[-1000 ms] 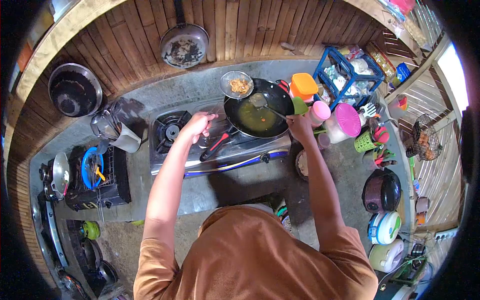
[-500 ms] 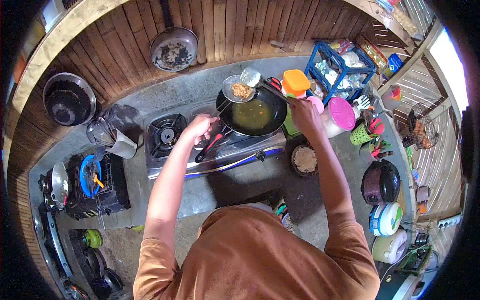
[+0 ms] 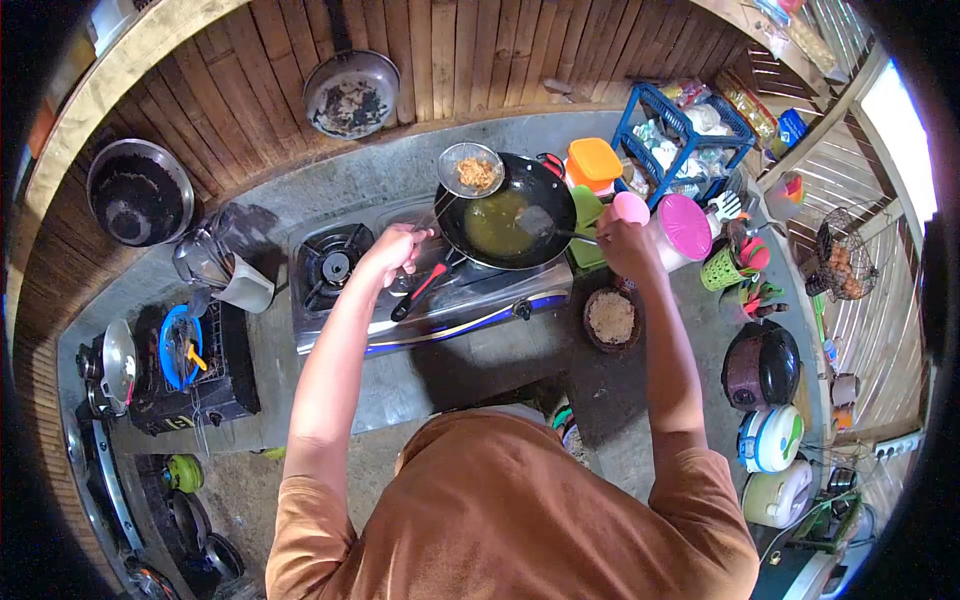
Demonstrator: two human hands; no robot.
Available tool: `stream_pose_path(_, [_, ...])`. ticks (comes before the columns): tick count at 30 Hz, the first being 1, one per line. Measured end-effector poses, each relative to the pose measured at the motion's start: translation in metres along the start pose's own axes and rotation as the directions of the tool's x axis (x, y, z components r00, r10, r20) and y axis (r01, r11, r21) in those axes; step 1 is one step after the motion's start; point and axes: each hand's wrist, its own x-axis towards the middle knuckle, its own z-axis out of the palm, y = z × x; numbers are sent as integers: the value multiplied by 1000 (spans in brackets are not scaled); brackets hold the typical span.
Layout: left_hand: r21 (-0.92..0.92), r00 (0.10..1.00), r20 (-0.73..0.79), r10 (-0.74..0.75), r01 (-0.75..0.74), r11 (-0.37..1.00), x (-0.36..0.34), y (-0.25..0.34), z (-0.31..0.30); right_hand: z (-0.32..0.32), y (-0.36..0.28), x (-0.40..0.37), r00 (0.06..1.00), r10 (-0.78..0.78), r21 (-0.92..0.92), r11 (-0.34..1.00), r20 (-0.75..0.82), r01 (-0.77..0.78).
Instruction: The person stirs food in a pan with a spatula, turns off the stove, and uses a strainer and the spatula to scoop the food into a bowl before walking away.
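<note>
My left hand (image 3: 400,250) is closed round the handle of a round mesh strainer (image 3: 455,184), held over the left rim of the black wok (image 3: 556,188). Golden-brown fried bits (image 3: 476,172) lie in its mesh. The fingers of my right hand (image 3: 628,248) are wrapped round the handle of a spatula (image 3: 536,221). Its head is low inside the wok, at the right edge of the yellowish oil (image 3: 493,235). The wok sits on the right burner of the gas stove (image 3: 460,310).
A red-and-black utensil (image 3: 420,293) lies on the stove beside the bare left burner (image 3: 336,267). Right of the wok are a green item (image 3: 587,250), an orange-lidded container (image 3: 594,162) and a pink-lidded tub (image 3: 684,226). A bowl of pale crumbly food (image 3: 611,318) stands nearer me.
My right hand has moved down toward me, and the spatula head has dropped from beside the strainer into the wok. The strainer has shifted slightly up and left.
</note>
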Motion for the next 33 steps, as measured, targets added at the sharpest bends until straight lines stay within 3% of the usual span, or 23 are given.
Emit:
stream_pose_path(2, [-3, 1000, -6, 2, -2, 1000, -2, 1, 0, 28, 13, 4, 990, -102, -4, 995, -101, 102])
stream_pose_path(5, [-9, 1000, -5, 7, -7, 1000, -3, 1, 1, 39, 11, -3, 996, -39, 45, 998, -79, 43])
stream_pose_path(8, [-10, 1000, 2, 8, -8, 1000, 0, -1, 0, 45, 8, -4, 994, -87, 96, 991, -67, 93])
stream_pose_path(12, [-5, 1000, -5, 10, -10, 1000, 0, -4, -1, 51, 2, -3, 996, -86, 48, 995, -32, 87])
stream_pose_path(14, [-4, 1000, -4, 9, -9, 1000, -1, -5, -1, 61, 3, 2, 1000, 14, 128, 992, 20, -16])
stream_pose_path(18, [13, 1000, -10, 17, -17, 1000, -5, -4, 0, 66, 0, 0, 999, 39, 171, 985, -7, -37])
stream_pose_path(19, [12, 1000, -12, 17, -17, 1000, -4, -5, -1, 68, 1, -1, 997, 1, 215, 977, -78, 16])
stream_pose_path(20, [10, 1000, -15, 12, -12, 1000, -3, -5, -2, 68, 1, -2, 988, -34, 254, 965, -150, 72])
stream_pose_path(33, [52, 1000, -26, -14, 15, 999, 8, -7, 0, 5, 3, 7, 957, -118, 179, 969, -264, 169])
